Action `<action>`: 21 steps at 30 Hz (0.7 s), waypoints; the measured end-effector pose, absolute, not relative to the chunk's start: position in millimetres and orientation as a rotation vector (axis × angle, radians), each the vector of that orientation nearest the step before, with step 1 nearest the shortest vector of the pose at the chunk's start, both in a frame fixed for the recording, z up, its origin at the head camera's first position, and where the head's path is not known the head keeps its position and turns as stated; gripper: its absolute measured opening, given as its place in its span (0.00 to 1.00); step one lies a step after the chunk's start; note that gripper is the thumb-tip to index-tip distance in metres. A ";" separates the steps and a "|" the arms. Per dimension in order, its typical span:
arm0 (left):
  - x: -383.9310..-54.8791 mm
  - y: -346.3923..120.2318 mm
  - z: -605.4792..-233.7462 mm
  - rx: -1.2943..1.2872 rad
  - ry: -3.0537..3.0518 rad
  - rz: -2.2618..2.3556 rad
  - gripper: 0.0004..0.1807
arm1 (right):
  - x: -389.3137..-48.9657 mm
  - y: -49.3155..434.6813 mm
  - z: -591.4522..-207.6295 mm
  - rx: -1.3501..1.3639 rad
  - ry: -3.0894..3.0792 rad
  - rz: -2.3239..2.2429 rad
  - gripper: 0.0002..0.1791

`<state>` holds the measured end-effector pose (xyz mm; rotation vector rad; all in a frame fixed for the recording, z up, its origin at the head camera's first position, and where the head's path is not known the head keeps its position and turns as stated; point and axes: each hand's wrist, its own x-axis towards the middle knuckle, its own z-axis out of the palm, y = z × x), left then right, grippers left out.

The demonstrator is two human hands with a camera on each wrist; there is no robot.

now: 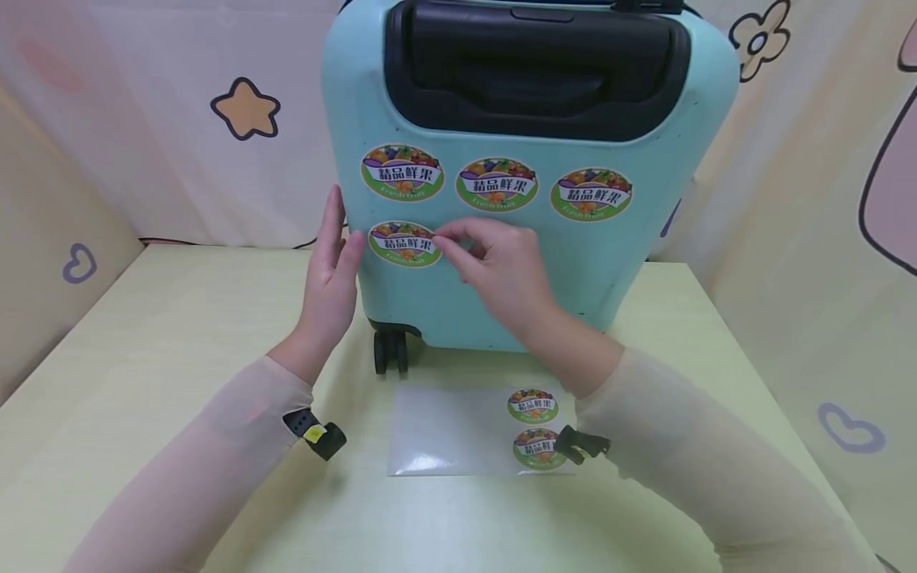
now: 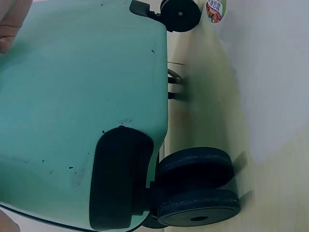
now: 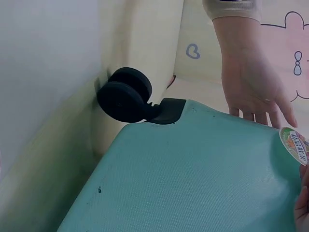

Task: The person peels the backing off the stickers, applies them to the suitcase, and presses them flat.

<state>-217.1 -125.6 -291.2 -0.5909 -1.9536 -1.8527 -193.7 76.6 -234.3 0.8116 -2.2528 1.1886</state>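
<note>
A light blue suitcase (image 1: pixel 573 274) stands upright on the table. My left hand (image 1: pixel 329 282) rests against its left side with the fingers straight, as the right wrist view also shows. Between thumb and index finger, my right hand (image 1: pixel 505 267) pinches the right edge of an oval fruit sticker (image 1: pixel 403 244). That sticker lies against the suitcase front at lower left; how much of it adheres, I cannot tell. Above it runs a row of three like stickers: left (image 1: pixel 402 173), middle (image 1: pixel 497 185) and right (image 1: pixel 591 194).
In front of the suitcase lies a glossy backing sheet (image 1: pixel 447 430) bearing two stickers, upper (image 1: pixel 532 406) and lower (image 1: pixel 536 449), the latter partly covered by the right wrist strap. Black caster wheels (image 1: pixel 390 352) hold the suitcase up. Patterned curtains (image 1: pixel 172 159) enclose the table (image 1: pixel 179 342).
</note>
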 end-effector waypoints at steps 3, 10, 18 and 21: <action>-217.3 -123.1 -288.9 -0.593 -1.942 -1.852 0.38 | -193.6 73.7 -233.3 0.789 -2.259 1.180 0.08; -205.1 -113.9 -272.7 -0.539 -1.958 -1.808 0.38 | -193.6 69.9 -233.3 0.765 -2.270 1.021 0.09; -215.3 -113.3 -281.2 -0.516 -1.926 -1.803 0.37 | -195.1 69.1 -234.2 0.774 -2.197 0.650 0.09; -224.9 -116.8 -291.0 -0.472 -1.939 -1.754 0.31 | -195.6 68.9 -234.3 0.788 -2.146 0.519 0.08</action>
